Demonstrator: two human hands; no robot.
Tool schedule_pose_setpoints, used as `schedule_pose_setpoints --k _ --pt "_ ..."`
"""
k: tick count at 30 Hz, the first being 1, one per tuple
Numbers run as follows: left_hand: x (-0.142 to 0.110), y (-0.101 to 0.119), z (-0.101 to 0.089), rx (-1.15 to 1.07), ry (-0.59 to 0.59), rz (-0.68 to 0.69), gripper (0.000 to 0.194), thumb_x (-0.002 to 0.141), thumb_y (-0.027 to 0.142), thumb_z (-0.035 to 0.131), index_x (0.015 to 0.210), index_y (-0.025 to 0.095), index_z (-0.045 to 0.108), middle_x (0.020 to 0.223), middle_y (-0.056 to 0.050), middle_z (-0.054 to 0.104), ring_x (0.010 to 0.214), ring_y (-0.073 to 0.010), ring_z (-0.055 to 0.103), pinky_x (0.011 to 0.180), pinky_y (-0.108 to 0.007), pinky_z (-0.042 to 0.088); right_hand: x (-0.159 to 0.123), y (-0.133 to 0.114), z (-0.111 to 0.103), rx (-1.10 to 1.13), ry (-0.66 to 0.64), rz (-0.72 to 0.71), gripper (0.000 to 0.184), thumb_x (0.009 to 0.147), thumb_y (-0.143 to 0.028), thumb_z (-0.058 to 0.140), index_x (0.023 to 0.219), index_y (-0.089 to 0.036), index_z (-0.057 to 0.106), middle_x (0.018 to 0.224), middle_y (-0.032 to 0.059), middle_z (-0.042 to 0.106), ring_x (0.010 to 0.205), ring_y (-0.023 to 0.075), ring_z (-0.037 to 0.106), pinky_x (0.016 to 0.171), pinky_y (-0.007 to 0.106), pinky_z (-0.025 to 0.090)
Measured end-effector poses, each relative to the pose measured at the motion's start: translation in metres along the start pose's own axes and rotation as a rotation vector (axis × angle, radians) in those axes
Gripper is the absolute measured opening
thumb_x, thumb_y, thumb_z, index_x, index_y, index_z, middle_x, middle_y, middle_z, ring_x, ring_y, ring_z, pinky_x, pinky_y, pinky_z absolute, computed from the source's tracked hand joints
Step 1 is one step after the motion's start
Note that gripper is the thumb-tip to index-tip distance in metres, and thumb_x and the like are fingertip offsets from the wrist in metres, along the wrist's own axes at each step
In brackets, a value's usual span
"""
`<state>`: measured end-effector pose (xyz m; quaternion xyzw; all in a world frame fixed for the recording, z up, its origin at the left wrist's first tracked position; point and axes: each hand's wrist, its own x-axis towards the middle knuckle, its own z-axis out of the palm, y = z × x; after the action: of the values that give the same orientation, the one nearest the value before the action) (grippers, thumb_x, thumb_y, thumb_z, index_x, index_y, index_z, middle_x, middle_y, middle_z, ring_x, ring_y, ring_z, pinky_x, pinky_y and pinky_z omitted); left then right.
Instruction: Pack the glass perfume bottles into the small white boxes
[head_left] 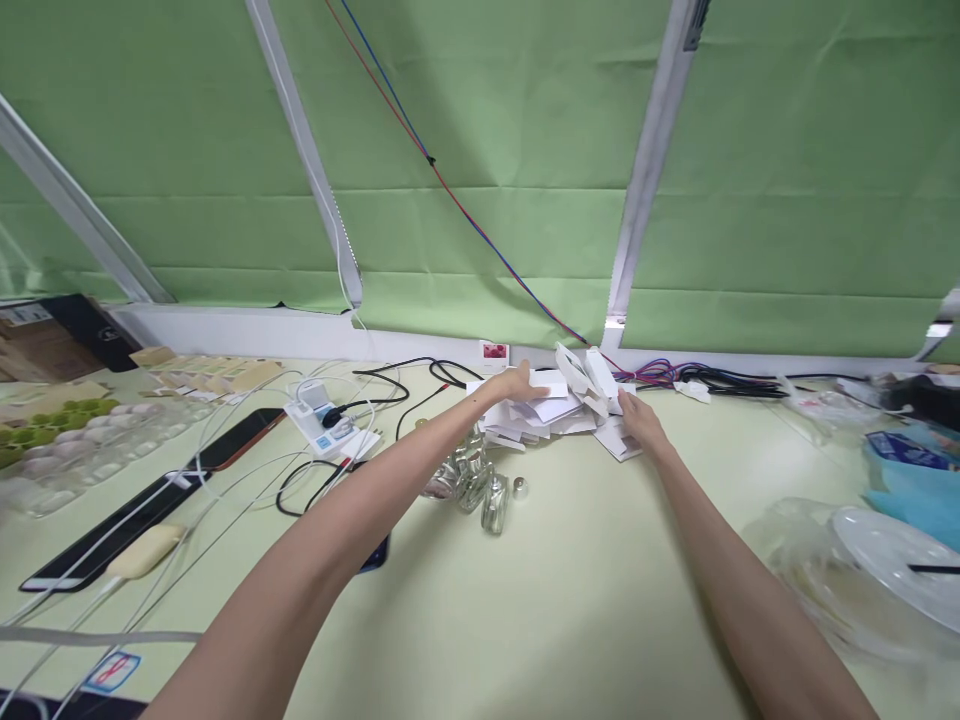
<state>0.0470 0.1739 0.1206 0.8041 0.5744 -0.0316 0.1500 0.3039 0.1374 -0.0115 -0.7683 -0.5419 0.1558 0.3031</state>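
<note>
Likely light, bendy paper pile (534, 415); grab edges; left hand (517, 382) half open, pile's left; right hand (641, 420) curled, pile's right; can't tell grips.

From my end of the feed, the papers (544, 418) are plain white, against a pale yellow-green tabletop (600, 590). Behind them I see a mid-green wall covering (517, 130) striped by greyish-white bars (646, 165), with a red-and-blue pair of wires (463, 210). The small card (495, 352) is white with a red patch. My glass bottles (494, 505) are clear, the oval device (146, 552) cream, the soft packet (916, 492) light blue. At far left, the rounded pieces (64, 450) look pinkish, though blur makes me unsure. The label (112, 671) is white, blue-bordered, with a red mark.
</note>
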Motion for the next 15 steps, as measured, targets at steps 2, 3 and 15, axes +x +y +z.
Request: schedule_pose_setpoints --k 2,3,15 --pt "-0.002 0.002 0.001 -0.008 -0.009 0.000 0.085 0.091 0.060 0.053 0.152 0.007 0.027 0.150 -0.025 0.048 0.135 -0.0338 0.053 0.105 -0.036 0.045 0.000 0.001 0.000 0.063 0.031 -0.007 0.075 0.101 -0.061 0.014 0.142 -0.015 0.056 0.141 0.0144 0.061 0.129 0.0292 0.058 0.105 0.037 0.045" --pt "-0.003 0.002 0.001 -0.013 -0.007 -0.001 0.084 0.091 0.059 0.053 0.152 0.007 0.027 0.151 -0.025 0.047 0.135 -0.0339 0.052 0.105 -0.037 0.044 0.001 0.001 -0.001 0.095 0.047 -0.008 0.074 0.101 -0.059 0.015 0.140 -0.014 0.058 0.140 0.0156 0.062 0.129 0.0292 0.058 0.105 0.037 0.045" --pt "-0.040 -0.029 -0.028 -0.156 0.195 0.023 0.064 0.093 0.055 0.050 0.142 0.013 0.043 0.148 -0.020 0.052 0.133 -0.0296 0.054 0.102 -0.032 0.044 0.002 -0.006 -0.022 0.253 0.288 -0.009 0.068 0.094 -0.060 0.036 0.124 -0.008 0.067 0.121 0.0239 0.070 0.114 0.0351 0.064 0.100 0.047 0.046"
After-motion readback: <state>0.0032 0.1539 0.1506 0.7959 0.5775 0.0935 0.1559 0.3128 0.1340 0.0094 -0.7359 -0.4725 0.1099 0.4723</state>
